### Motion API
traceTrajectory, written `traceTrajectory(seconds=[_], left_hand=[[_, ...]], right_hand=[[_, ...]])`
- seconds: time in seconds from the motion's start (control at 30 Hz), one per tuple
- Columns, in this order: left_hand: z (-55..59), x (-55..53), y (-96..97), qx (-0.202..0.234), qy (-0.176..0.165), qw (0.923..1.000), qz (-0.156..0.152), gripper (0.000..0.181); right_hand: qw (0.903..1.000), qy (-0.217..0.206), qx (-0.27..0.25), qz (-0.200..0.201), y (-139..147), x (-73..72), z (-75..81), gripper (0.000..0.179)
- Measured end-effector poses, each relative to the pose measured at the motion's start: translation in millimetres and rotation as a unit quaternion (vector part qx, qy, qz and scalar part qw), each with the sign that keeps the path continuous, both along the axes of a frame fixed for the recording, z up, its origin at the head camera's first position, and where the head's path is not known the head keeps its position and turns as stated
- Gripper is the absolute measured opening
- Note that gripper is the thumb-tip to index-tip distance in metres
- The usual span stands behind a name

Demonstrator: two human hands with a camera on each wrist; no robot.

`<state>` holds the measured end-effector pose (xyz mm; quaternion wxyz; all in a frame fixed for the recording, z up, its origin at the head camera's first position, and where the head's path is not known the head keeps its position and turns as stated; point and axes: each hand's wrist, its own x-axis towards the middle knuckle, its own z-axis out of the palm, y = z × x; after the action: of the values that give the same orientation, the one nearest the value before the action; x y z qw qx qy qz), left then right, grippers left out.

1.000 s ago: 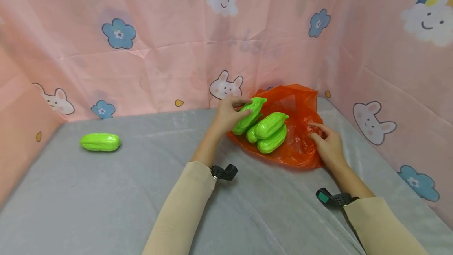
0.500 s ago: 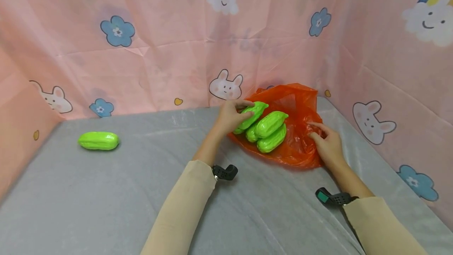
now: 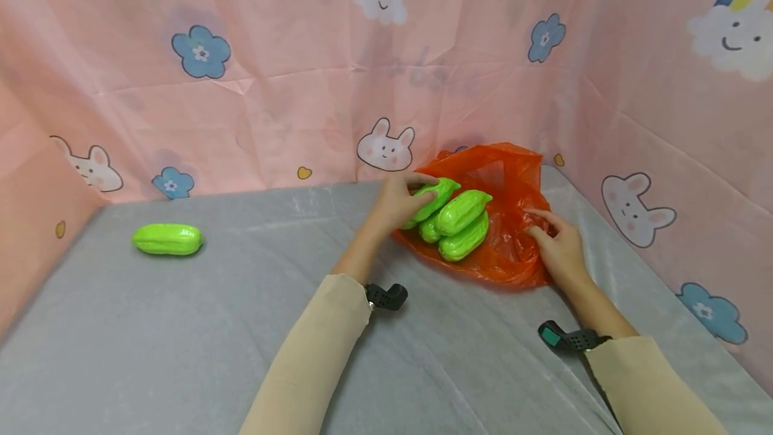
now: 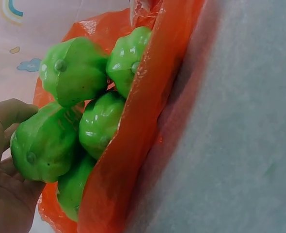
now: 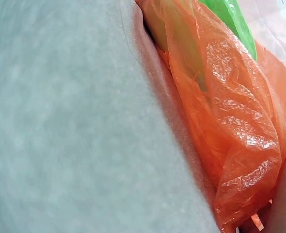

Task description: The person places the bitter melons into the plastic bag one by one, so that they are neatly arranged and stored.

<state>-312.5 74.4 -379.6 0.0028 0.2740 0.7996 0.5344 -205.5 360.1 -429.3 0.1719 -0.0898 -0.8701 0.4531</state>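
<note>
My left hand (image 3: 395, 201) holds a glossy green ridged gourd (image 3: 443, 192) with a pointed tip, thumb on one side and fingers on the other. In the left wrist view the held gourd (image 4: 43, 145) shows its stem nub and leans against the others. Several more green gourds (image 3: 464, 212) are piled in the mouth of a thin orange-red plastic bag (image 3: 507, 166). The bag's right side is pinched by my right hand (image 3: 563, 250). In the right wrist view, crinkled bag film (image 5: 240, 131) covers part of a gourd, and only a bit of the hand shows.
Another green gourd (image 3: 168, 239) lies alone at the far left of the grey-covered table (image 3: 181, 341). Pink printed cloth (image 3: 272, 106) forms walls at the back and both sides. The bag sits near the back right corner.
My left hand has moved slightly right and lowered the held gourd onto the pile in the bag. The right hand keeps its place on the bag.
</note>
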Motion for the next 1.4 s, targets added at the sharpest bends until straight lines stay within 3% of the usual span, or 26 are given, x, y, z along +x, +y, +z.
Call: traceTrajectory(seconds=[0.47, 0.63, 0.9, 1.2, 1.4], left_hand=[[3.1, 2.6, 2.0, -0.012, 0.005, 0.9999, -0.007, 0.026], [6.5, 4.1, 0.6, -0.009, -0.01, 0.9999, -0.007, 0.027], [18.6, 5.9, -6.7, 0.0, -0.035, 0.9994, -0.006, 0.031], [35.7, 11.8, -25.8, 0.013, -0.026, 0.9994, 0.021, 0.028], [45.8, 14.8, -36.5, 0.011, -0.013, 0.9997, 0.019, 0.027]], right_hand=[[0.9999, 0.002, 0.002, -0.014, -2.2, 0.1, 0.8, 0.038], [0.9998, 0.007, 0.002, -0.02, -2.3, 0.2, 2.0, 0.037], [0.9998, 0.005, 0.001, -0.019, -2.1, 0.1, 2.0, 0.037], [0.9998, 0.015, 0.002, -0.01, -7.8, -1.1, 1.0, 0.035], [0.9998, 0.008, 0.009, -0.018, -4.8, 0.7, 2.3, 0.036]])
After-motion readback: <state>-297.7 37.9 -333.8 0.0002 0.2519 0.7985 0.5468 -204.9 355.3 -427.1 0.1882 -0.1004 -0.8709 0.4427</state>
